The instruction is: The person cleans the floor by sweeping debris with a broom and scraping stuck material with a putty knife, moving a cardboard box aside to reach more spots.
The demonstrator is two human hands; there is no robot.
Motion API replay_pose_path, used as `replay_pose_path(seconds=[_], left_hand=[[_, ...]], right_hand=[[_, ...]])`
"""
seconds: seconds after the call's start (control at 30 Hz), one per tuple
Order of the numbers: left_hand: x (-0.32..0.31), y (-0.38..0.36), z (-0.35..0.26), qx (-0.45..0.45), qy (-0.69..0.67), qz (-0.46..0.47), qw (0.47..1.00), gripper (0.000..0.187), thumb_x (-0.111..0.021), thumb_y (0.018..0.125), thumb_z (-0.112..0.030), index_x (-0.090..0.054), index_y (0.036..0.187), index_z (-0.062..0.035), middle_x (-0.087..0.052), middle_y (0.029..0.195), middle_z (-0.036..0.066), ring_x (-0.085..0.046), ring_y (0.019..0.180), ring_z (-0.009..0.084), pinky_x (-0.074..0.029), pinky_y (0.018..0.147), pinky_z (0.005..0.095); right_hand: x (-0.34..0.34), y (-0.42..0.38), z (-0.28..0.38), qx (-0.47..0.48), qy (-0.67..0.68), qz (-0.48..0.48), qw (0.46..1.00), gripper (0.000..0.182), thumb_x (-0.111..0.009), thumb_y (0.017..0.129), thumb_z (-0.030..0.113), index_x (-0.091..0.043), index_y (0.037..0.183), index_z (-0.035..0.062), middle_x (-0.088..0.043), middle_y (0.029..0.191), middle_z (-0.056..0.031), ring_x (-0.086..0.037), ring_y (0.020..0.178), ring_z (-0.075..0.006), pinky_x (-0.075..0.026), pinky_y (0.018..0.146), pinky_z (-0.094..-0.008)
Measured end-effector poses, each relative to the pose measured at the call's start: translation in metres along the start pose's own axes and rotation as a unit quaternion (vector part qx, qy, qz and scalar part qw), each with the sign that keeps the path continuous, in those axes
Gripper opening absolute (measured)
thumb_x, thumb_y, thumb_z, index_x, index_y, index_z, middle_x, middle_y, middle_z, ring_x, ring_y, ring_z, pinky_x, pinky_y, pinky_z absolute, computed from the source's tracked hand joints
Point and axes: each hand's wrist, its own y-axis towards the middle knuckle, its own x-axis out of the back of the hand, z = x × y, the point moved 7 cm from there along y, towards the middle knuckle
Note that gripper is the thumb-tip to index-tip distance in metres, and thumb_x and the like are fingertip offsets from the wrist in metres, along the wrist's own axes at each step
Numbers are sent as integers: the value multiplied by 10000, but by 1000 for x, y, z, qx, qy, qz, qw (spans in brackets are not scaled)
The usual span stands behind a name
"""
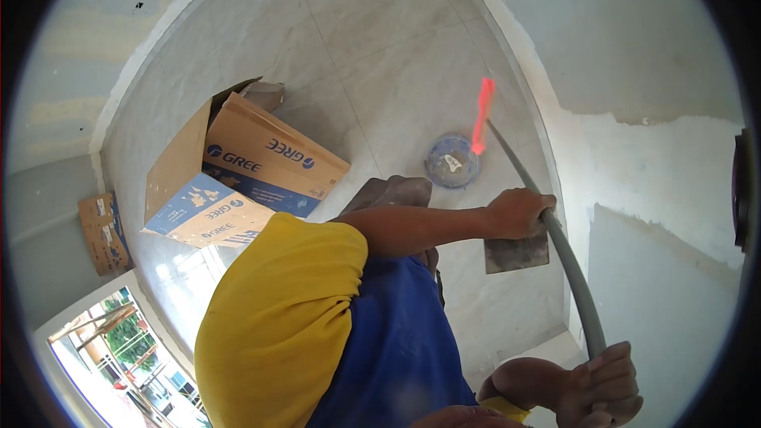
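A long grey pole (572, 269) slants from the floor area down to the lower right. My left hand (519, 213) is closed round its middle, with the arm reaching across from the yellow sleeve. Lower down, my right hand (602, 390) is wrapped round the pole's thick near end. By the pole's far tip is a bright pink-red strip (483, 115); whether they touch is unclear. Left of that tip sits a round bluish container (453, 180) with something whitish inside. A dark flat rectangular piece (515, 257) shows just below my left hand.
An open GREE cardboard box (269, 150) stands on the tiled floor (388, 71) at the left. Another carton (105, 231) is near the left wall. A patchy wall (666, 206) rises close on the right. A bright opening (131, 345) shows lower left.
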Motion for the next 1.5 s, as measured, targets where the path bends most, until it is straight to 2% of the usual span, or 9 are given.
replay_pose_path(seconds=[0.07,0.27,0.5,0.77,0.87,0.97,1.13,1.33,1.5], left_hand=[[49,-15,32,26,5,-68,997,389,-658,865,-410,-567,1015,-62,-656,777,194,-653,781,386,-481,701,480],[259,-53,172,172,102,-260,945,311,-629,834,-267,-541,1087,-111,-663,808,215,-651,828,415,-487,742,514],[587,-116,434,390,205,-379,814,420,-592,872,-236,-508,1272,-139,-674,986,226,-643,981,409,-511,822,509],[734,-110,648,528,210,-210,796,502,-626,849,-118,-502,1336,-113,-657,1141,204,-630,1103,352,-526,887,465],[676,-22,600,449,111,-164,871,341,-623,827,-101,-608,1162,-39,-656,1146,203,-636,1086,364,-531,870,459],[621,67,479,307,3,-160,938,241,-653,825,-208,-616,989,-34,-672,1013,215,-640,1009,389,-509,839,475],[610,117,365,204,-112,-134,963,210,-642,783,-139,-618,975,-58,-693,958,163,-658,966,358,-509,805,469],[695,83,305,175,-48,-184,966,230,-660,824,-221,-598,969,-54,-705,897,154,-671,888,361,-508,772,469],[829,25,378,250,65,-365,895,234,-646,872,-298,-605,925,-74,-675,810,183,-664,823,386,-506,726,463]], right_hand=[[-27,13,0,26,111,25,993,251,-458,988,217,-428,767,103,-383,574,-17,-413,516,-136,-429,529,-371],[-126,61,-133,-74,277,-149,946,211,-475,889,110,-334,731,104,-363,559,-8,-347,547,-138,-367,650,-371],[-454,123,-409,-249,362,-71,895,220,-537,966,162,-395,815,88,-495,692,-55,-517,704,-195,-457,904,-499],[-665,124,-571,-371,233,58,897,151,-538,939,96,-466,817,43,-585,824,-118,-608,877,-253,-458,987,-505],[-588,185,-550,-327,139,45,934,187,-495,941,163,-474,810,31,-608,806,-163,-626,876,-293,-463,949,-502],[-527,288,-467,-262,78,-64,960,254,-429,958,129,-306,737,107,-274,623,-14,-283,595,-141,-396,660,-336],[-563,383,-381,-149,50,62,986,302,-527,939,155,-332,710,128,-326,549,-2,-299,501,-109,-361,533,-280],[-572,448,-354,-64,289,158,942,439,-782,812,364,-402,714,167,-413,517,51,-416,464,-97,-371,502,-231],[-634,420,-450,-162,331,144,918,395,-734,859,352,-480,710,88,-534,615,-35,-499,551,-187,-457,576,-357]])
